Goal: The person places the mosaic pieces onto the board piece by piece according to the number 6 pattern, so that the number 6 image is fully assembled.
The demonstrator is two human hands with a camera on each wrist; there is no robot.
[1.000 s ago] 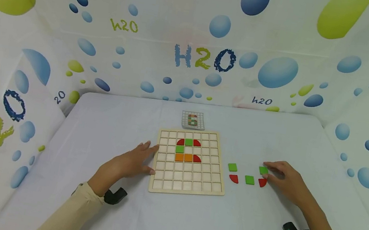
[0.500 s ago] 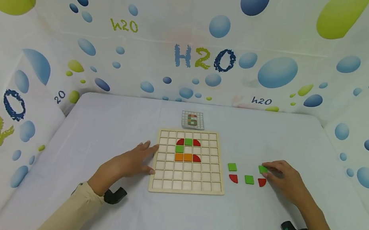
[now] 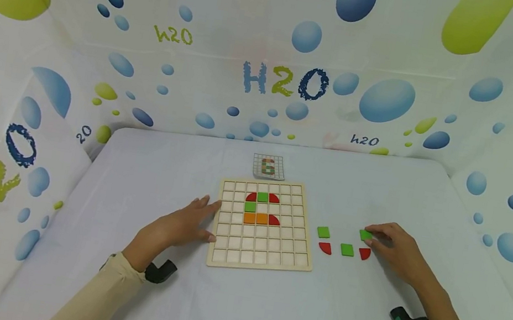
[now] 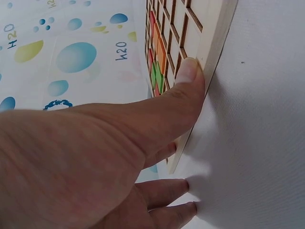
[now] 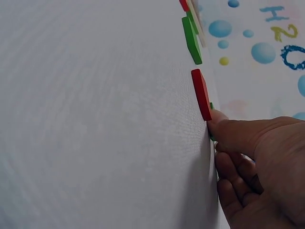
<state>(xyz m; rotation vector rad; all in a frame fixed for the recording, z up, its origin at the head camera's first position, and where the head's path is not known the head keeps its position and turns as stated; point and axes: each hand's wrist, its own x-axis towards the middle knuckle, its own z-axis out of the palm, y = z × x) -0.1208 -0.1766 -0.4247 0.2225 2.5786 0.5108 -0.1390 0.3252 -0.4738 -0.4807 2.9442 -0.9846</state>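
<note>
A wooden grid board [image 3: 248, 244] lies on the table, with red, green and orange tiles set in its upper cells. My left hand [image 3: 181, 224] rests at the board's left edge, fingers fairly straight; the left wrist view shows its thumb [image 4: 188, 76] on the rim. Right of the board, my right hand [image 3: 395, 249] pinches a green square tile [image 3: 364, 235] between thumb and fingers, close to the table. Just in front of that tile lies a red quarter-circle tile [image 3: 365, 254]. From the right wrist, the pinched tile is mostly hidden behind the thumb.
Between board and right hand lie two more green square tiles, one farther back [image 3: 323, 232] and another green tile [image 3: 347, 250] nearer, plus a red quarter-circle tile [image 3: 325, 248]. Behind the board sits a small pattern card [image 3: 269, 167]. A printed curtain [image 3: 198, 83] surrounds the table.
The green tile under my right fingers has shifted slightly left and away, opening a small gap to the red tile in front. My left hand and the board stay put.
</note>
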